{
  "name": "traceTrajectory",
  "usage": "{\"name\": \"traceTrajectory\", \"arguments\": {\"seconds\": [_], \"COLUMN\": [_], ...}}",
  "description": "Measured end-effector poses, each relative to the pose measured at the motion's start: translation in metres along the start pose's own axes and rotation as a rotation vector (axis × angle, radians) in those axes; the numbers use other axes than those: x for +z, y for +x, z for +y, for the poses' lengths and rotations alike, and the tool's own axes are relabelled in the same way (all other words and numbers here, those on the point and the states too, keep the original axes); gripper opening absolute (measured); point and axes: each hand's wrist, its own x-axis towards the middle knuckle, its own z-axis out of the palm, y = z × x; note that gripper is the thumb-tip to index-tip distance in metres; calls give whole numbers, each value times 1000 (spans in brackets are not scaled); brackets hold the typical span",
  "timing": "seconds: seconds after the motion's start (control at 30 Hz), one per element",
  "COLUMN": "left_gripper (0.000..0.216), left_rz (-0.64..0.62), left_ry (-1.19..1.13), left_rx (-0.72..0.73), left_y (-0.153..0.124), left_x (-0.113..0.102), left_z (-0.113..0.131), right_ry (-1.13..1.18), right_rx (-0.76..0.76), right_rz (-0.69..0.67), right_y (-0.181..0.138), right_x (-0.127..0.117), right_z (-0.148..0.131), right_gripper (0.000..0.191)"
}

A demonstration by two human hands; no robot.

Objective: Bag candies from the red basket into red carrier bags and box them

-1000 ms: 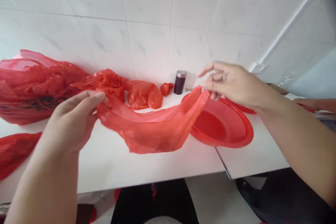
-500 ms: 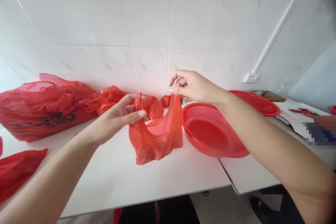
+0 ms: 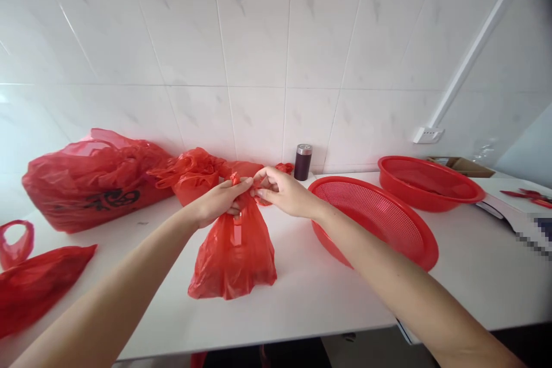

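Note:
A red plastic bag (image 3: 235, 259) hangs with its top gathered, just above or touching the white table. My left hand (image 3: 219, 200) is closed around the bag's neck, its thumb pointing right. Close beside it, my right hand (image 3: 282, 191) pinches a handle of the same bag. The bag's contents cannot be made out through the plastic. To the right, a red mesh basket (image 3: 375, 213) rests on the table, partly behind my right forearm.
A large stuffed red bag (image 3: 95, 178) and a crumpled red bag (image 3: 194, 167) lie along the wall. A dark cup (image 3: 303, 162) stands behind my hands. There is a red basin (image 3: 431, 184) at the back right, and another red bag (image 3: 38, 282) at left.
My hands have come together from apart. The bag's opening, spread wide before, is now gathered at the top. The view has shifted slightly, and the dark cup now shows clearly.

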Motion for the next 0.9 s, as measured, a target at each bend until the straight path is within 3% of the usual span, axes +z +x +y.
{"name": "traceTrajectory", "arguments": {"seconds": [0.1,0.23,0.37,0.47,0.57,0.67,0.9], "left_gripper": [36,27,11,19,30,28,30], "left_rz": [-71,-214,-219,-3,305,387,101], "left_ry": [13,139,375,575,782,782,616], "left_rx": [-2,51,126,268,433,487,247], "left_y": [-7,-18,-18,-14,-12,-12,-18], "left_x": [-8,-16,-14,0,14,17,-9], "left_z": [-6,-1,-3,-17,-33,-43,-60], "right_ry": [95,276,297,264,415,536,368], "right_rx": [-64,-214,-57,120,137,143,144], "right_rz": [50,-97,115,127,-8,-98,31], "right_y": [-19,-40,-31,-20,-17,-19,-30], "right_x": [4,8,26,42,48,46,61], "right_z": [-17,-36,-4,25,37,38,52], "right_gripper": [11,12,21,26,26,21,28]}}
